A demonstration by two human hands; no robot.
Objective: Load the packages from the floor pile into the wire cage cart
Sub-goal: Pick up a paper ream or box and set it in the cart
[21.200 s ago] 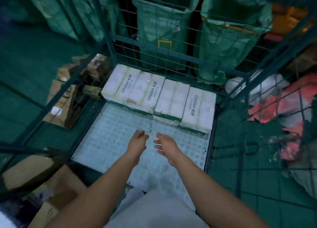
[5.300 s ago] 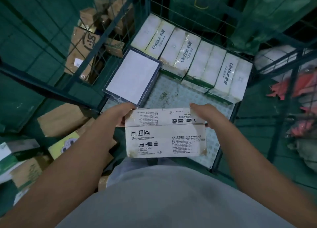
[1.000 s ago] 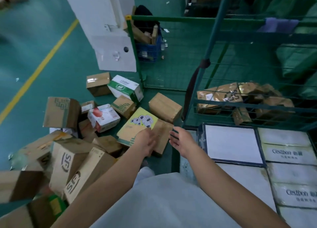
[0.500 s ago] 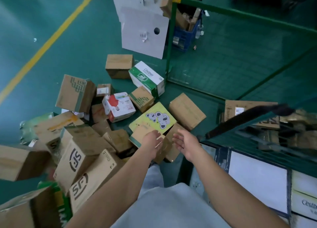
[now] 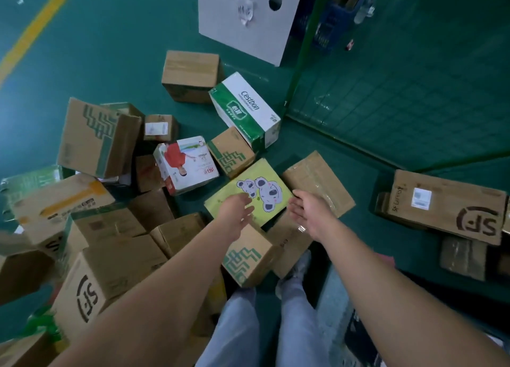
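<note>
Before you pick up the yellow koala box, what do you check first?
1. Both hands free: left hand and right hand hold nothing. Ok.
2. Hands on either side of the yellow koala box: ok.
3. Nothing stacked on its top: ok.
4. Grip made: not ok, fingers not yet closed on it.
5. Box resting on a brown box with green print that may shift: cannot tell.
</note>
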